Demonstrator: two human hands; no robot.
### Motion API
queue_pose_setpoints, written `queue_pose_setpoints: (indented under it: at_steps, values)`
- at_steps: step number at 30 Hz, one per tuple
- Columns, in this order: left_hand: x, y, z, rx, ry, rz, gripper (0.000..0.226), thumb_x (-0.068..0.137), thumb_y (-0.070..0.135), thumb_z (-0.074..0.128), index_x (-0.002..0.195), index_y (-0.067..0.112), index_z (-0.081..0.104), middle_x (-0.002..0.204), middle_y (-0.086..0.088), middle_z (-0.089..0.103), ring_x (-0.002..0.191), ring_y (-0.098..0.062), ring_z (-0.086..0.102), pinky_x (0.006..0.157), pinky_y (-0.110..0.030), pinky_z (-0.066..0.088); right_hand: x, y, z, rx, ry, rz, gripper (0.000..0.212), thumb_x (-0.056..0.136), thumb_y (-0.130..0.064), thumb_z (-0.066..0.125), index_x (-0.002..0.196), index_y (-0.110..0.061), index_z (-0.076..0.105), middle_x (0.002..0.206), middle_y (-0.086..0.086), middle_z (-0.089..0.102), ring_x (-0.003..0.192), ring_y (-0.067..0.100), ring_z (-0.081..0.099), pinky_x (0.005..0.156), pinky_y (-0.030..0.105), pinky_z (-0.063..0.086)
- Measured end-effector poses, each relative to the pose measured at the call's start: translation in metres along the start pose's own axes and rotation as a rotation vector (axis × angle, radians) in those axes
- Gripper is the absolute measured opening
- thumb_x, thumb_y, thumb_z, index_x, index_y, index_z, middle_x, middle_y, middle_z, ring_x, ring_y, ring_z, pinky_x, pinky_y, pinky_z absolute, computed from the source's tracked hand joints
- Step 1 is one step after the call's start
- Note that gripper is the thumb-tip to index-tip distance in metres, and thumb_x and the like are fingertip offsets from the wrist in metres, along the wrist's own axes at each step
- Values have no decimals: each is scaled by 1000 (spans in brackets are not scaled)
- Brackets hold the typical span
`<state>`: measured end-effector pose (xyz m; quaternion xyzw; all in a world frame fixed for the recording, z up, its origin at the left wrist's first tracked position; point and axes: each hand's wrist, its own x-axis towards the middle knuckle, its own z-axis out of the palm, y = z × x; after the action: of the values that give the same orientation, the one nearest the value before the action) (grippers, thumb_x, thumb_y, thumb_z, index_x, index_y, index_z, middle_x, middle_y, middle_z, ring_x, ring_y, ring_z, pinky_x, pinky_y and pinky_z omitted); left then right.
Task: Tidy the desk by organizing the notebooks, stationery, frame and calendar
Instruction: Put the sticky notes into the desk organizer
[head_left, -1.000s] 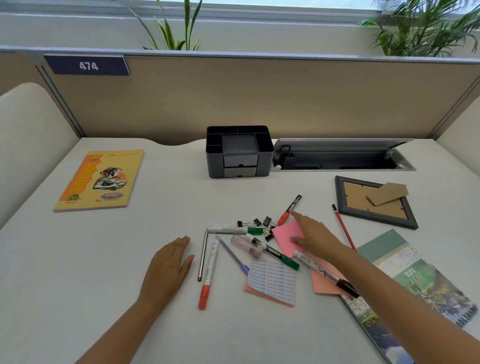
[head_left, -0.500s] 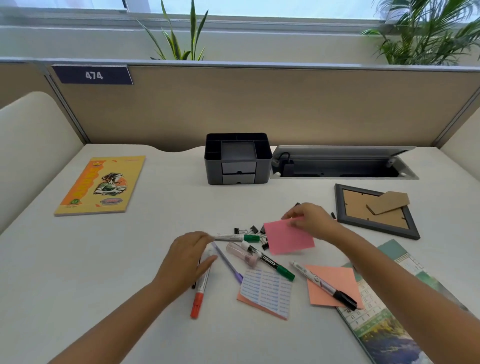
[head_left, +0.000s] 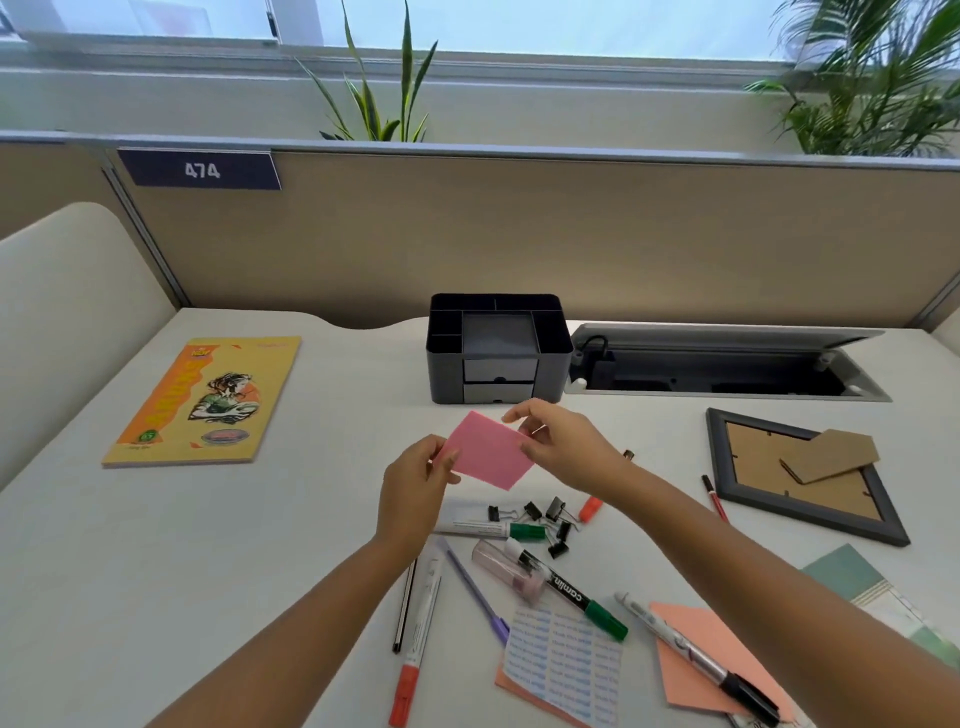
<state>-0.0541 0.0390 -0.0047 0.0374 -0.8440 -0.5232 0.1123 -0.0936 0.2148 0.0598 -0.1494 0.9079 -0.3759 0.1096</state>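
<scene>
Both hands hold a pink sticky-note pad (head_left: 488, 451) above the desk, just in front of the black desk organizer (head_left: 496, 353). My left hand (head_left: 415, 488) pinches its left corner and my right hand (head_left: 563, 447) grips its right edge. Below lie several markers, among them a green-capped one (head_left: 571, 590), a red-capped one (head_left: 415, 644) and a black-capped one (head_left: 696, 654), plus a purple pen (head_left: 475, 592) and several binder clips (head_left: 545, 517). An orange pad (head_left: 701, 654) lies under the black-capped marker. A yellow notebook (head_left: 202, 400) lies far left. The frame (head_left: 800, 473) lies face down at right, the calendar (head_left: 878, 597) below it.
A label sheet on an orange pad (head_left: 561, 660) lies near the front edge. A clear eraser case (head_left: 506, 569) sits among the pens, a red pencil (head_left: 714, 498) beside the frame. An open cable tray (head_left: 722, 364) is set into the desk behind. A beige partition (head_left: 571, 234) closes the back.
My right hand picked the pink pad up off the desk and raised it toward the organizer. My left hand left the pens and took hold of the pad's left corner.
</scene>
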Motion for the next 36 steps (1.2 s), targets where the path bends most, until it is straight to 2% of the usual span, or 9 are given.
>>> queue_pose_setpoints:
  at_steps: [2,5,9,12,15,19,28,32,36]
  values:
    - [3,-10,-1,-30,33,-12,12,93,22,49,87,19,59,79,2,65,71,-8,63,64,-18,46,9,0,7,-26,-27,11,38,90,-10,53,126,-21,48,95,-3,56,88,14,56,73,23,47]
    - [7,-24,-7,65,43,54,15,93,25,49,80,24,56,74,4,63,70,-11,61,61,-24,46,23,5,15,-53,-8,18,28,88,-7,54,114,-17,59,96,0,64,82,12,57,74,27,49]
    - [23,-52,-21,443,13,189,25,90,33,53,73,14,53,67,4,54,63,-13,51,54,-26,40,38,9,19,110,74,32,20,84,-8,62,102,-18,64,83,-4,64,70,4,57,71,22,50]
    - [40,-66,-24,433,68,138,30,89,33,53,70,11,53,64,1,54,64,-18,50,54,-32,41,45,6,26,374,53,49,30,83,-3,63,109,-18,62,83,-5,64,74,7,59,75,18,52]
    - [42,-76,-22,454,112,136,26,87,27,60,66,14,52,64,1,54,66,-21,50,54,-31,37,47,10,36,342,55,36,29,83,0,62,108,-13,66,87,-7,66,78,5,61,72,11,50]
    - [40,-86,-17,560,150,205,29,85,41,51,77,14,60,75,1,60,68,-21,52,60,-30,38,56,7,26,323,237,-38,23,83,3,60,99,-10,70,81,-15,64,71,-7,59,68,5,47]
    - [35,-92,-12,694,169,274,31,86,38,37,79,15,56,74,-1,58,63,-22,54,52,-33,44,147,-10,-45,451,671,-117,22,84,1,57,90,-19,64,87,-4,65,83,9,61,78,20,50]
    - [40,-94,-14,701,201,294,29,86,38,37,78,17,55,74,2,57,62,-19,53,53,-29,42,185,-17,-44,399,664,-130,22,85,3,52,91,-15,63,89,-2,64,79,6,56,62,5,44]
    - [46,-93,-13,710,201,303,29,86,38,37,80,16,56,76,2,57,63,-20,53,54,-31,43,201,-13,-34,295,572,-140,24,86,3,49,91,-16,63,92,-2,63,84,11,56,64,6,44]
